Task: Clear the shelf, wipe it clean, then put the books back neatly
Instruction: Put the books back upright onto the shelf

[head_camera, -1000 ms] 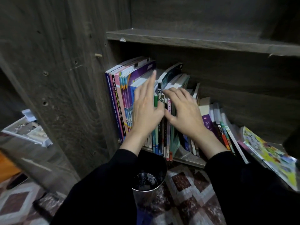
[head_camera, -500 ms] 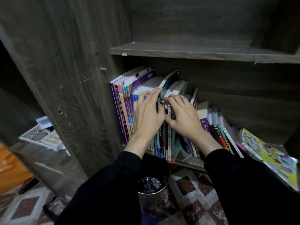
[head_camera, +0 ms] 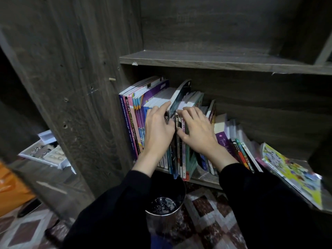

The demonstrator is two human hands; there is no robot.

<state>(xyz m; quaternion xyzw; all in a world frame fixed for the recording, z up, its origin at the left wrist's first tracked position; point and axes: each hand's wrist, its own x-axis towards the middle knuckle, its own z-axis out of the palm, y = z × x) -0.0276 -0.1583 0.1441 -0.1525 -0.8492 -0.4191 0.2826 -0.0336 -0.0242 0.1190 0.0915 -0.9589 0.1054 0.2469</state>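
My left hand [head_camera: 158,135] lies loosely against the spines of the books [head_camera: 133,126] standing on the lower shelf [head_camera: 203,180]. My right hand [head_camera: 199,133] hooks curled fingers over their tops. A metal bin [head_camera: 165,205] stands beneath my wrists, and a colourful magazine [head_camera: 291,173] lies slanted at the right.

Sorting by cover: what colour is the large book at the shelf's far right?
The large book is mainly yellow with multicoloured pictures; head view.

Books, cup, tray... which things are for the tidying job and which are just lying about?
For the job: upright books, colourful book on the right, shelf, left hand and right hand on the books.
Just lying about: metal cup, white tray, orange thing.
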